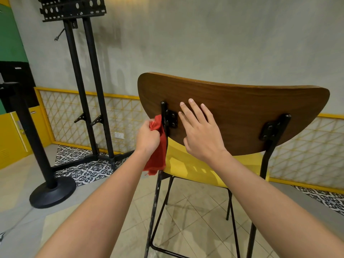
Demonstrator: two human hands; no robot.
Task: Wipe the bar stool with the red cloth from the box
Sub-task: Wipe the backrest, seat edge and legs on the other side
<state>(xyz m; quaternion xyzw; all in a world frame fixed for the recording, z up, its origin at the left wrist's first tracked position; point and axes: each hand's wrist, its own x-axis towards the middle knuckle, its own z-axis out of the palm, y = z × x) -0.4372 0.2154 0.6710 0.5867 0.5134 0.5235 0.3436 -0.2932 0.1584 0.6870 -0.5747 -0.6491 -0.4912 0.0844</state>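
The bar stool (242,108) stands in front of me, seen from behind: a curved brown wooden backrest, a yellow seat and thin black metal legs. My left hand (148,138) grips the red cloth (158,155) against the left black back post, just beside its bracket. The cloth's loose end hangs down past the seat edge. My right hand (199,131) rests flat on the back of the wooden backrest with its fingers spread. The box is out of view.
A black TV stand (83,81) rises at the left against the grey wall. A black post with a round base (52,194) stands on the floor nearer left. Yellow lattice panels line the wall's foot. Tiled floor lies around the stool.
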